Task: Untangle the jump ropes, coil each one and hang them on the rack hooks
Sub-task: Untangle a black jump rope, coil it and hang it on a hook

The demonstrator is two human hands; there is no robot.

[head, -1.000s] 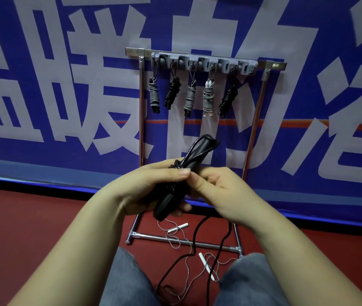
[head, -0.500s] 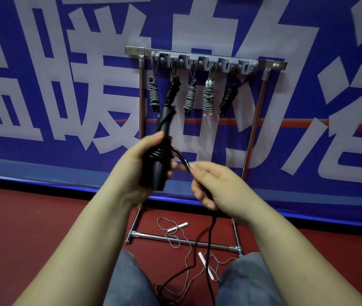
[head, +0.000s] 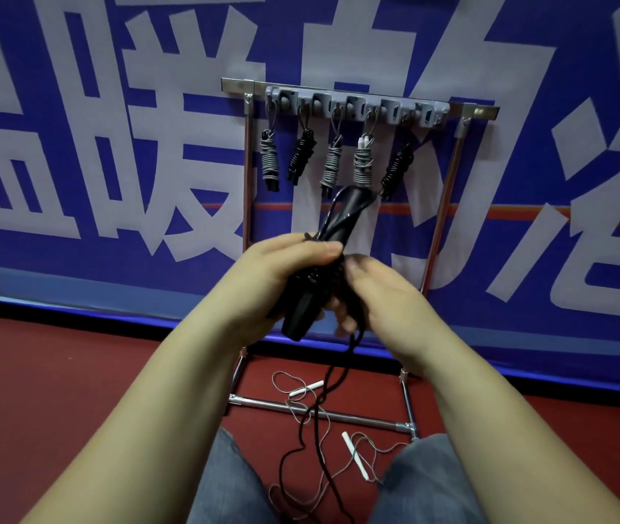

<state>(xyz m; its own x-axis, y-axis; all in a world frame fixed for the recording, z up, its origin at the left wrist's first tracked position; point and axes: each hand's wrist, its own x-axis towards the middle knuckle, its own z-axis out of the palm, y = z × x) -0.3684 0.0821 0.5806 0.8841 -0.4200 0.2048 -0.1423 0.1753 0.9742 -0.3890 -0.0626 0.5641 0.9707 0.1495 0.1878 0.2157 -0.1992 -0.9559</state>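
The left hand (head: pixel 282 266) has its grip wrapped round the black handles (head: pixel 323 259) of a black jump rope (head: pixel 333 376), thumb on top, the handles tilted up to the right. The right hand (head: pixel 372 293) sits just beside it, fingers curled round the cord; it is blurred. The cord hangs down between the knees to the red floor (head: pixel 55 391), crossing a loose white rope (head: pixel 354 451) lying there. Behind, five coiled ropes (head: pixel 333 164) hang from hooks on the metal rack (head: pixel 357 104), against a blue banner (head: pixel 74 145).
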